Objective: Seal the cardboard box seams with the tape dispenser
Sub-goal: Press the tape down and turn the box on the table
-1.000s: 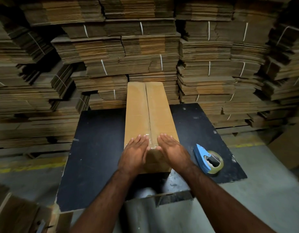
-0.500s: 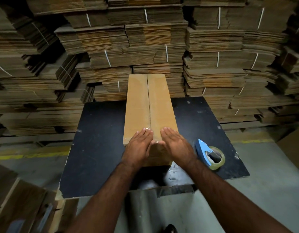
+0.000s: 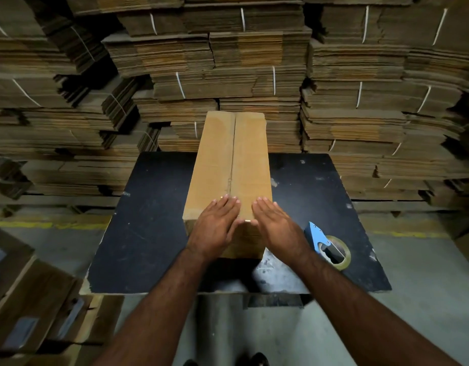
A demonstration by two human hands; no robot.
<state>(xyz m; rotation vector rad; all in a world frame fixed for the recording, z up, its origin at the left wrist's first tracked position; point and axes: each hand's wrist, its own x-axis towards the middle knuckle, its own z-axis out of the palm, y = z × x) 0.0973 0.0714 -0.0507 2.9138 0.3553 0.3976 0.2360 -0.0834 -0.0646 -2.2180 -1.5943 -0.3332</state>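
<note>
The cardboard box (image 3: 229, 175) lies lengthwise on the black worktop (image 3: 149, 220), centre seam uppermost. Both hands, left hand (image 3: 216, 227) and right hand (image 3: 277, 228), rest flat with straight fingers on its near end, either side of the seam, holding nothing. The tape dispenser (image 3: 325, 245) lies on the worktop just beside the right wrist. Judgement: the box looks light, stiff, easily dented; steady it at the flaps, and take the dispenser by its blue handle.

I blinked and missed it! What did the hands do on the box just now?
Both hands slid a little way up the cardboard box along its middle seam, fingers flat. The left hand and right hand took hold of nothing. The tape dispenser stayed on the black table.
</note>
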